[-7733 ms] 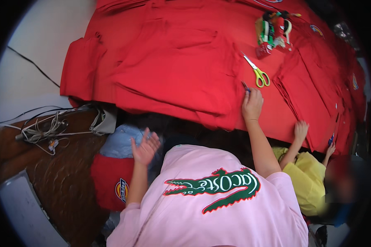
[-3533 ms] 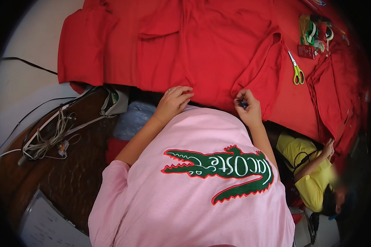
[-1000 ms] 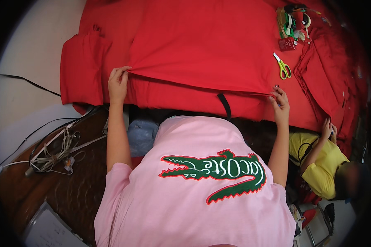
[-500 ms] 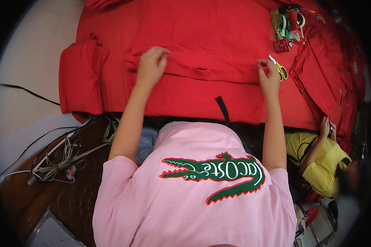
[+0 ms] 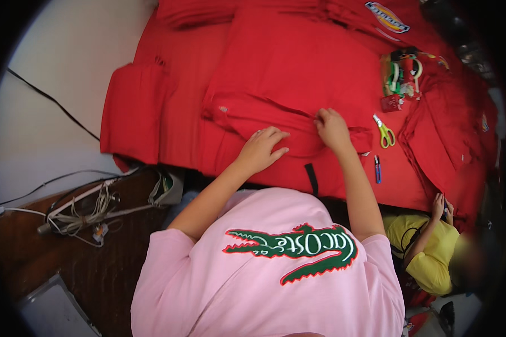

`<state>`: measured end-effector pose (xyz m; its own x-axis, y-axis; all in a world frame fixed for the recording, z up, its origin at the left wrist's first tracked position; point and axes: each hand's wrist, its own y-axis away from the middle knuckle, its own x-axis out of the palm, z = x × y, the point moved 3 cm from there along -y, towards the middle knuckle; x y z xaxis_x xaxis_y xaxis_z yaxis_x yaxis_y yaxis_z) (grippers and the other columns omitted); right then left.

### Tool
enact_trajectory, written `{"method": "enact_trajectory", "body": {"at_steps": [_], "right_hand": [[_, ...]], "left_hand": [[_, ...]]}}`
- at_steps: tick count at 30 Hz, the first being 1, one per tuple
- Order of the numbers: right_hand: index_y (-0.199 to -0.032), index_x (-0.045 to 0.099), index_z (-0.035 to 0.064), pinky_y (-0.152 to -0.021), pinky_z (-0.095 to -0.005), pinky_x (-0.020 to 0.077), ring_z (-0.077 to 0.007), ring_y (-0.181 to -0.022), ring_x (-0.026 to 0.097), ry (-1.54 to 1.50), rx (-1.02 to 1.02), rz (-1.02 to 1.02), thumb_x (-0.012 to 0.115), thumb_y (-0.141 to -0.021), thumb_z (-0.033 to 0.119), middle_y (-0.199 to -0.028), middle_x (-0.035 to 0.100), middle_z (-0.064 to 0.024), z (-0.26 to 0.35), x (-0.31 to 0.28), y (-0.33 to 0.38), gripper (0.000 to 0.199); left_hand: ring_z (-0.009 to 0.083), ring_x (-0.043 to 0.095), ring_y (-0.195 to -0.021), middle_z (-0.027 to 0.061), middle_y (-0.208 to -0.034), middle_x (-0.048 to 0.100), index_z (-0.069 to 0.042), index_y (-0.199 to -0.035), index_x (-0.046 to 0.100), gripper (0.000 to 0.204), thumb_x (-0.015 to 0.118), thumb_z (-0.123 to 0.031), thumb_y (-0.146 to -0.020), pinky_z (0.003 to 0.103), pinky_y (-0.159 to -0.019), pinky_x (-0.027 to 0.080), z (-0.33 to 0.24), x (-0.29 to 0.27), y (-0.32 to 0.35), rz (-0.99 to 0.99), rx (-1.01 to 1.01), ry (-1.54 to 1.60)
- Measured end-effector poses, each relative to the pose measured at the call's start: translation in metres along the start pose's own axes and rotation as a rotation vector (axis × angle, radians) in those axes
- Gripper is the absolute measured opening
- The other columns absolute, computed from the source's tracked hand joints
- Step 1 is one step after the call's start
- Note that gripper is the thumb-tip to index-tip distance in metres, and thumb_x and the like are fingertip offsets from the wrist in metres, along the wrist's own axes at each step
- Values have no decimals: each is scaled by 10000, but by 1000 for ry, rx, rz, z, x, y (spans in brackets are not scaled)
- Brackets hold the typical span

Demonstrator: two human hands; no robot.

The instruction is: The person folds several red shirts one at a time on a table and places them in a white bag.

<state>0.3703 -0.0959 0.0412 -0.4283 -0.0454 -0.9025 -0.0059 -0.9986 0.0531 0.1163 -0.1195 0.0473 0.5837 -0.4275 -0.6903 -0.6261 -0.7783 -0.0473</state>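
A large red garment [image 5: 298,62] lies spread over the table in front of me, its near edge folded into loose layers. My left hand [image 5: 263,149] rests on the near fold with its fingers stretched out and apart. To its right, my right hand [image 5: 331,130] has its fingers curled together on the raised edge of the same garment, which it seems to pinch. A black strap [image 5: 311,178] lies near the table's front edge. Right of my right forearm are yellow-handled scissors [image 5: 384,132] and a slim blue tool [image 5: 378,169], perhaps a pen or cutter.
Tape rolls [image 5: 395,74] and a small red box [image 5: 392,103] sit at the right. Folded red cloth [image 5: 130,112] hangs over the left edge. At the lower right, a person in yellow [image 5: 433,253] holds more red cloth. Bundled cables [image 5: 98,205] lie lower left.
Both hands have come inward and nearer each other, the right one leaving the scissors' side. The garment's near fold is now bunched, and the slim blue tool has come into sight.
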Motion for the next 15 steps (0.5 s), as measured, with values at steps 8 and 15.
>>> {"method": "enact_trajectory", "body": {"at_steps": [8,15], "right_hand": [[-1109,554,47,-715,-232,460,-33,-833,566,-1129,-127,242,642,-1049,148,-870,609,23,115,-132,33,147],[-1658,217,106,-1066,-444,507,-334,-1337,550,-425,-291,-308,949,-700,180,-1437,492,-188,133,-213,62,1208]], "left_hand": [[398,667,-1050,159,-1063,703,-98,-1183,698,299,666,-145,-889,489,-931,520,-6,-49,-89,-373,46,-119],[213,741,-992,91,-1137,764,-9,-1223,707,284,655,-194,-1014,355,-816,593,-56,-103,-105,97,-367,1169]]}}
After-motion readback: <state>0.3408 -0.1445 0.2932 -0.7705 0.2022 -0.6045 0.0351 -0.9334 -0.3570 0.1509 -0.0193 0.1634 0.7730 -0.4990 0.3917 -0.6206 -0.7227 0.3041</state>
